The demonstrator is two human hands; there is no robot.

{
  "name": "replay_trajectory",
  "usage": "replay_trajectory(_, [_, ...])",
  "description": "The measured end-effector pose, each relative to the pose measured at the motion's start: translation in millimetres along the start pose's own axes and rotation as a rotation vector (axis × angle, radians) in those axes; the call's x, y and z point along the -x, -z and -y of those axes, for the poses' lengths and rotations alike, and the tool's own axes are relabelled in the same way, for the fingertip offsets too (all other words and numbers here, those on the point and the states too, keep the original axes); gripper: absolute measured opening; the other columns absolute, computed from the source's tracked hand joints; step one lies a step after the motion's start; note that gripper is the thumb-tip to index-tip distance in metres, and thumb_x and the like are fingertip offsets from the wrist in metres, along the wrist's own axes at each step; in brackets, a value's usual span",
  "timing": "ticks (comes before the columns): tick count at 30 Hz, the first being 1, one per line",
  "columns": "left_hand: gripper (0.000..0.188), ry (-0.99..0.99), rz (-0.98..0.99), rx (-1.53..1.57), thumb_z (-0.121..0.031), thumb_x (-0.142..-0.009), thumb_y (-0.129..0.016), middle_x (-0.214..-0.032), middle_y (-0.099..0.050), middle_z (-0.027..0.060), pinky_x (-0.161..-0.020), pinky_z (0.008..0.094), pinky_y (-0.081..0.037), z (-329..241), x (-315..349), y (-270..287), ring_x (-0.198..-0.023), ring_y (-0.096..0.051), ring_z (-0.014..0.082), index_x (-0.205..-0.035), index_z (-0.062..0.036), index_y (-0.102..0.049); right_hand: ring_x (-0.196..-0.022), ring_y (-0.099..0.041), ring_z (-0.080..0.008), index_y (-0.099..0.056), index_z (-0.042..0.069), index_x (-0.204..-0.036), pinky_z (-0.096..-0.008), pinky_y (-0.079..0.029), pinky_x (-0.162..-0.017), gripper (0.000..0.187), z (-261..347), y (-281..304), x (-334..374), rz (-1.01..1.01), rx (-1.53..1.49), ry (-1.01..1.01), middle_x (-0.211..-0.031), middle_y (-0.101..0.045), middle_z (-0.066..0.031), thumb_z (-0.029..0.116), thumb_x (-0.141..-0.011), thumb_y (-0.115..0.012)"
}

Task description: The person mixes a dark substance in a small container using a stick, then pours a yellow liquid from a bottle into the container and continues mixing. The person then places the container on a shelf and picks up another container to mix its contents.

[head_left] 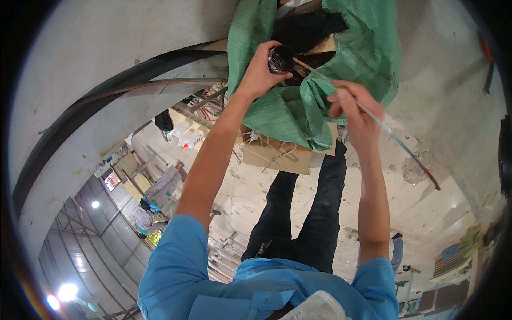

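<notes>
My left hand (257,77) is wrapped round a small dark jar (281,60) with a blackened, wet-looking top. It holds the jar over the mouth of a green woven sack (370,45). Between the fingers of my right hand (358,111) is a long thin stick (399,141). The stick's pale brown end lies close to the jar's rim; I cannot tell whether it touches. Its other end slants down to the right and has a dark reddish tip. Dark cloth (309,29) shows inside the sack, beyond the jar.
A cardboard box (280,154) stands under the sack, with loose pale cord (261,146) on its near side. To the left runs a curved dark strip (106,96) along a pale surface. Farther left, another person (168,184) is by a bench. Plastic bottles (189,140) stand nearby.
</notes>
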State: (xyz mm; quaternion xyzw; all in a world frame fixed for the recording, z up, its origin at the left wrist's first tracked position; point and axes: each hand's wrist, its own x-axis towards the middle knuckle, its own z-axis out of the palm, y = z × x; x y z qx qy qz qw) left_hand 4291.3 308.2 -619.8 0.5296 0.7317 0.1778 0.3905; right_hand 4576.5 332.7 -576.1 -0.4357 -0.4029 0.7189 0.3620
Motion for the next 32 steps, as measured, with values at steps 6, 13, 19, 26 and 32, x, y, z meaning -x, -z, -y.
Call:
replay_trajectory(6, [0.080,-0.014,0.115,-0.128,-0.003,-0.076,-0.086,-0.137,-0.063,0.0204,-0.111,0.0441,-0.050,0,-11,8,-0.130,-0.064,0.0383,-0.145,-0.0041,-0.046,-0.073,-0.072,-0.0167,-0.074,0.001,-0.121,-0.0304,-0.058,-0.067,0.017,-40,-18,-16,0.193,0.199,0.075,-0.093,-0.073,-0.0096,0.008,-0.107,-0.069])
replay_trajectory(13, [0.075,0.057,0.206,-0.284,-0.004,-0.075,-0.081,-0.134,-0.065,0.0238,-0.111,0.0456,-0.049,-12,-24,14,-0.129,-0.064,0.0432,-0.142,-0.0032,-0.047,-0.084,-0.074,-0.0286,-0.072,0.004,-0.125,-0.0383,-0.059,-0.071,0.027,-78,-19,-25,0.091,0.376,0.474,-0.101,-0.075,-0.0127,-0.003,-0.099,-0.070])
replay_trajectory(19, [0.069,-0.011,0.234,-0.393,-0.007,-0.075,-0.082,-0.135,-0.067,0.0234,-0.109,0.0470,-0.052,-16,-39,14,-0.128,-0.065,0.0447,-0.137,-0.0024,-0.052,-0.090,-0.074,-0.0340,-0.072,0.003,-0.124,-0.0403,-0.060,-0.076,0.030,-102,-37,-14,0.031,0.250,0.381,-0.111,-0.075,-0.0154,-0.005,-0.096,-0.070])
replay_trajectory(26, [0.072,0.070,0.229,-0.425,-0.011,-0.074,-0.084,-0.126,-0.072,0.0232,-0.102,0.0476,-0.055,-19,-52,26,-0.119,-0.070,0.0426,-0.139,-0.0028,-0.055,-0.086,-0.076,-0.0223,-0.072,0.001,-0.128,-0.0336,-0.060,-0.077,0.026,-115,-43,-22,-0.117,0.156,0.373,-0.109,-0.075,-0.0132,-0.002,-0.104,-0.064])
replay_trajectory(32, [0.072,0.026,0.263,-0.450,-0.012,-0.075,-0.085,-0.129,-0.072,0.0236,-0.105,0.0475,-0.054,-20,-55,26,-0.122,-0.070,0.0409,-0.140,-0.0046,-0.056,-0.094,-0.078,-0.0229,-0.070,0.002,-0.135,-0.0340,-0.061,-0.081,0.030,-134,-54,-33,-0.063,0.079,0.250,-0.115,-0.075,-0.0161,-0.001,-0.107,-0.059])
